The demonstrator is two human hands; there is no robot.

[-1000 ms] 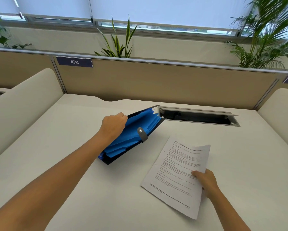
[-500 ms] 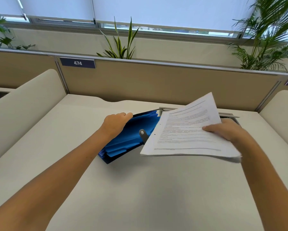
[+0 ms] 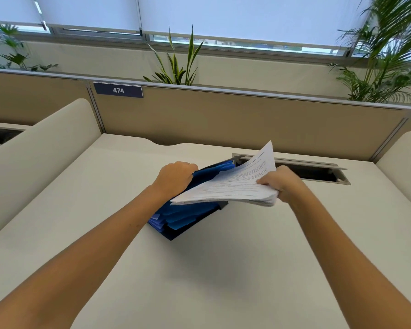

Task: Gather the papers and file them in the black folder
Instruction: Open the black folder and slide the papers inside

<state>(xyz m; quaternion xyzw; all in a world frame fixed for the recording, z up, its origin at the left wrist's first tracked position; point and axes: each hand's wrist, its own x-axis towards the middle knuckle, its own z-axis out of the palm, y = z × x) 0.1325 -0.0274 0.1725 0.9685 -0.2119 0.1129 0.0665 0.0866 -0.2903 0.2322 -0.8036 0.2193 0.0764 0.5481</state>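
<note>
White papers (image 3: 233,186), gathered into one stack pinched in the right hand (image 3: 279,184), hover over the folder (image 3: 187,217) on the surface (image 3: 223,269), its blue pockets held open by the left hand's (image 3: 174,178) curled fingers; insertion remains.

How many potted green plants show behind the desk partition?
3: a leafy green plant far left, a spiky upright plant at centre, a feathery palm far right. Pots are hidden.
</note>
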